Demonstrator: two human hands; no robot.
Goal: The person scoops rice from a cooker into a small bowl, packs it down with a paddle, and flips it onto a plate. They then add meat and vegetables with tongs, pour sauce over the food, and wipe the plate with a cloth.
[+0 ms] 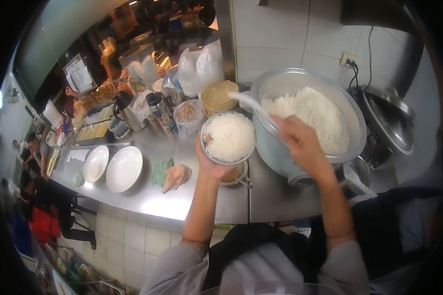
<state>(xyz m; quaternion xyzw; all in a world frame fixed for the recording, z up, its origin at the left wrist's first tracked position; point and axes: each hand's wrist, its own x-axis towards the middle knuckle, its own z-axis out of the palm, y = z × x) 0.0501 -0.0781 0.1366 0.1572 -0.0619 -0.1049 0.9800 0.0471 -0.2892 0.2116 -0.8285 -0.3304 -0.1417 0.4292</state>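
My left hand (212,164) is wrapped round a bowl (216,160) heaped with white rice (231,135), with a small brown bit at its left side. In my right hand (298,137) is a white rice paddle (253,104), blurred by motion, its blade pointing left just above and right of the bowl. Beneath that hand stands a large metal rice pot (280,160), holding a mound of cooked rice (320,118). Behind the bowl sit stacked tan bowls (219,96).
Two white plates (124,169) and green and orange cloths (176,177) lie on the steel counter (152,201). A patterned tumbler (161,113) and a steel jug (128,110) stand behind. At right are a lid (388,120) and a container with a white utensil (356,179).
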